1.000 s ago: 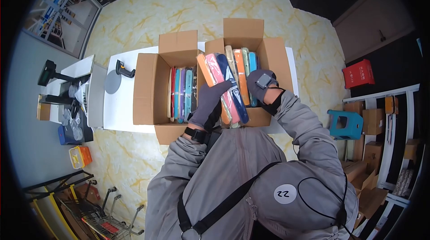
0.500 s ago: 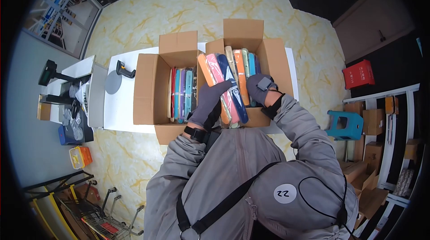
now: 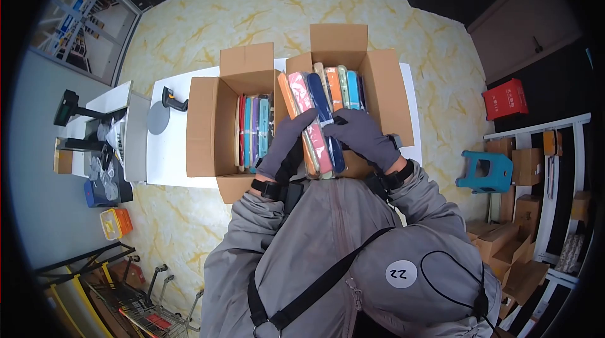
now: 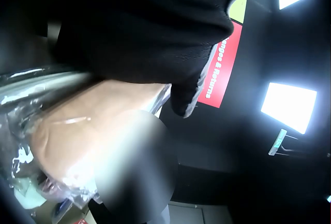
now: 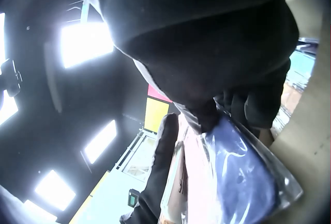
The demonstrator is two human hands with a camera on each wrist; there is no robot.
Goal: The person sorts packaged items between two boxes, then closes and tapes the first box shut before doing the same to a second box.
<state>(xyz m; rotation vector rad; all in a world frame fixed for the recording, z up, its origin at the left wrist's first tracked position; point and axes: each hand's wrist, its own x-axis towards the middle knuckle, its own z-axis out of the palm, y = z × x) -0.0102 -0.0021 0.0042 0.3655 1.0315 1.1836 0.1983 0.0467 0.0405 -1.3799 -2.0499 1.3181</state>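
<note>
Your gloved left hand (image 3: 287, 142) grips the bundle of wrapped packs (image 3: 300, 91), tilted over the right box's (image 3: 391, 95) near-left corner. Your right hand (image 3: 362, 139), above that box's near side, curls its fingers onto the bundle's navy pack (image 3: 319, 99); both forearms angle inward.

Plastic-wrapped orange, pink and navy packets (image 3: 300, 88) stand slightly tilted, side by side, between the two gloved hands (image 3: 287, 144) (image 3: 365, 139).
</note>
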